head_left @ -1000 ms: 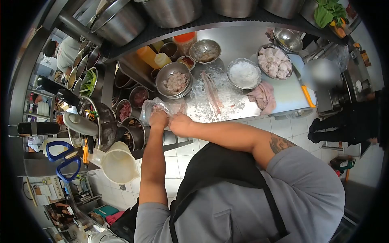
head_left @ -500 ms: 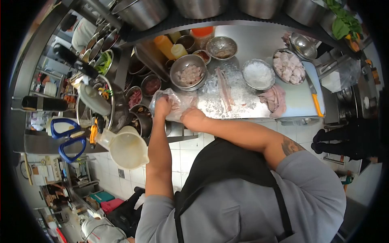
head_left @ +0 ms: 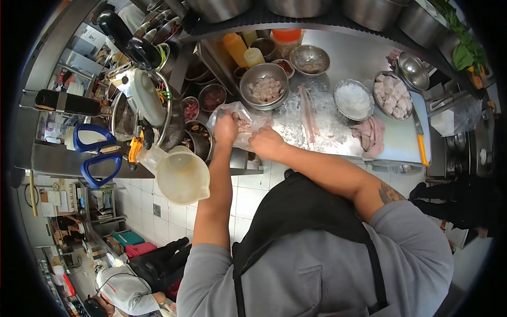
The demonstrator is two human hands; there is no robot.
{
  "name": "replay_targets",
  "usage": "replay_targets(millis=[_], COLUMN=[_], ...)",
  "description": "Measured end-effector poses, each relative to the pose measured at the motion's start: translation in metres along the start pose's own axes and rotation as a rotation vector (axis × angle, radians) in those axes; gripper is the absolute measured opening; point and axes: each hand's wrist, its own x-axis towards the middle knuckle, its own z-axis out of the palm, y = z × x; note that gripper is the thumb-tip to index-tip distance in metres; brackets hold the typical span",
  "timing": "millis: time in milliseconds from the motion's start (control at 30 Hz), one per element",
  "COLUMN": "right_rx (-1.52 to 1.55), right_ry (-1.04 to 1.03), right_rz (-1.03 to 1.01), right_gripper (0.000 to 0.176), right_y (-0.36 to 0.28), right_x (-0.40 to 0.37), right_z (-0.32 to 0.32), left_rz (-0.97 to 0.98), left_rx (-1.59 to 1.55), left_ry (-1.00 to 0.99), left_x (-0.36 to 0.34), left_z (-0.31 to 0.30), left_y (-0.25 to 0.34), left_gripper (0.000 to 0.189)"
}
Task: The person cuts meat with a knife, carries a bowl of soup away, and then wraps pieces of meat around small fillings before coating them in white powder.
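Note:
My left hand grips the near side of a clear plastic bag that holds pieces of raw meat, at the left end of the steel counter. My right hand pinches the same bag from the right. Just beyond the bag stands a steel bowl of chopped meat. Strips of raw meat lie on the floured counter to the right of my hands.
A bowl of white flour, a bowl of meat chunks, meat slices and an orange-handled knife lie right. Sauce bottles and small bowls stand at the back. A plastic jug, blue scissors and pans hang left. A person crouches below.
The view has shifted, so the counter sits further right and higher. Both hands stay on the bag, which my left hand has lifted and pulled more open.

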Motion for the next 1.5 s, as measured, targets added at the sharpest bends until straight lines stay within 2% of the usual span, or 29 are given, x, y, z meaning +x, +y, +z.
replay_targets(millis=[100, 200, 300, 400, 600, 700, 800, 900, 1000, 1133, 1300, 1400, 1500], right_rx=[0.003, 0.004, 0.015, 0.027, 0.031, 0.038, 0.043, 0.052, 0.043, 0.062, 0.065, 0.054, 0.054], right_ry=[-0.023, -0.025, -0.032, -0.034, -0.06, -0.064, -0.063, -0.055, -0.059, -0.015, -0.078, -0.107, -0.112], right_rz=[-0.005, 0.002, 0.007, 0.014, 0.001, 0.002, 0.011, 0.007, 0.007, -0.035, -0.036, -0.039, -0.049], right_gripper=[0.02, 0.02, 0.021, 0.021, 0.023, 0.024, 0.024, 0.024, 0.024, 0.022, 0.022, 0.024, 0.025], right_y=[-0.005, -0.006, -0.003, -0.004, -0.003, -0.003, -0.003, 0.0, 0.001, 0.003, 0.005, 0.005, 0.007], right_x=[-0.002, -0.005, -0.006, -0.007, -0.006, -0.006, -0.006, -0.006, -0.006, -0.007, -0.009, -0.009, -0.012], right_z=[0.002, 0.004, 0.004, 0.001, 0.001, -0.001, -0.002, -0.002, -0.001, 0.003, 0.005, 0.007, 0.006], left_rz=[0.081, 0.032, -0.003, 0.21, 0.18, 0.201, 0.297, 0.244, 0.172, 0.188, 0.296, 0.141, 0.094], left_rx=[0.062, 0.09, 0.152, 0.299, 0.376, 0.458, 0.399, 0.216, 0.185, 0.198, 0.314, 0.25, 0.152], left_ry=[-0.024, -0.056, -0.243, -0.234, -0.277, -0.223, -0.165, -0.215, -0.266, -0.279, -0.218, -0.312, -0.235], left_x=[-0.011, -0.02, -0.009, -0.015, -0.01, -0.008, -0.01, -0.01, -0.011, -0.012, -0.015, -0.006, -0.008], left_z=[0.0, -0.009, 0.008, 0.016, 0.023, 0.038, 0.039, 0.03, 0.018, 0.012, 0.026, 0.029, 0.031], left_y=[0.007, 0.018, 0.009, 0.002, 0.008, 0.002, -0.004, -0.005, 0.0, 0.002, -0.008, -0.009, -0.015], left_gripper=[0.024, 0.028, 0.031, 0.033, 0.036, 0.036, 0.032, 0.034, 0.035, 0.035, 0.034, 0.034, 0.034])
